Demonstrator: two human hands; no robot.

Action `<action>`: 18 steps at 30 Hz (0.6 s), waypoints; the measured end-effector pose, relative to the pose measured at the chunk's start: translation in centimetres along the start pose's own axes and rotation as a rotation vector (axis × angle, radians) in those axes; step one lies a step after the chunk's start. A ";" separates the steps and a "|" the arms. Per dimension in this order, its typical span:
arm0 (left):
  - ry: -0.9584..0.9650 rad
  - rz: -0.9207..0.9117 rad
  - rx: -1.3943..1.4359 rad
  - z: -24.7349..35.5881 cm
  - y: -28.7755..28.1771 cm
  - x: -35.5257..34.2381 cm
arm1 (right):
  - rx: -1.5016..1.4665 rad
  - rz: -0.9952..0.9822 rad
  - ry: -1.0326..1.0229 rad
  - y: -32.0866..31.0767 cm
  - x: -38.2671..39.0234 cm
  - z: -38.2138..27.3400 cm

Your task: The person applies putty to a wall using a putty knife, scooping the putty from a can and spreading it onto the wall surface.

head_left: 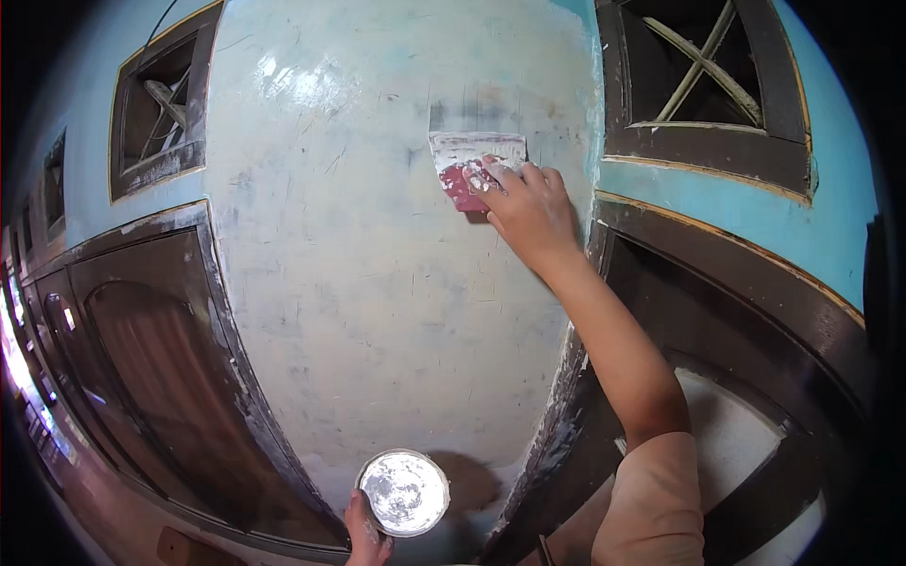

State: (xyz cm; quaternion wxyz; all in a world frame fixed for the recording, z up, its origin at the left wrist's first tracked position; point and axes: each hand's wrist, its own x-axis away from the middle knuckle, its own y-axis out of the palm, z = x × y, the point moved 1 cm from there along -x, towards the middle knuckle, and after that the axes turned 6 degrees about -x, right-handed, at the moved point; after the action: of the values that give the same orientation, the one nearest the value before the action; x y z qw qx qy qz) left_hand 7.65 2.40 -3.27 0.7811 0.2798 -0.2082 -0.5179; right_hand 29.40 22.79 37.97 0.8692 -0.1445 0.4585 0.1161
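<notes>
At the bottom centre of the frame the left hand (pixel 366 540) grips the rim of a small round tin (pixel 406 491), fingers closed on its near edge; the tin holds white filler paste and hangs just in front of the wall's lower part. Higher up, the right forearm runs from the lower right toward the upper middle, where the right hand (pixel 528 209) is clamped on the red handle of a putty knife (pixel 477 162). Its wide blade, smeared with white paste, lies flat against the pale plastered wall (pixel 377 283) (a darker scraped patch sits just above the blade). The step in hand looks like spreading filler over that patch; the next stroke would call for steady pressure with the blade held flush. Beyond, dark wooden door frames (pixel 189 377) flank the wall, with lattice vents (pixel 703 71) in the upper corners
</notes>
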 end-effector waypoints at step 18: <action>-0.046 0.025 -0.031 -0.6 0.1 0.5 | -0.054 -0.036 -0.041 0.1 2.7 -2.5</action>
State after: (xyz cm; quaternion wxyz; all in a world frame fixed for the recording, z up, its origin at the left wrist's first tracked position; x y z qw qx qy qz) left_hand 8.30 2.08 -3.61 0.7867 0.2530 -0.2215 -0.5177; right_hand 28.92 22.16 34.34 0.8761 -0.1735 0.4348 0.1157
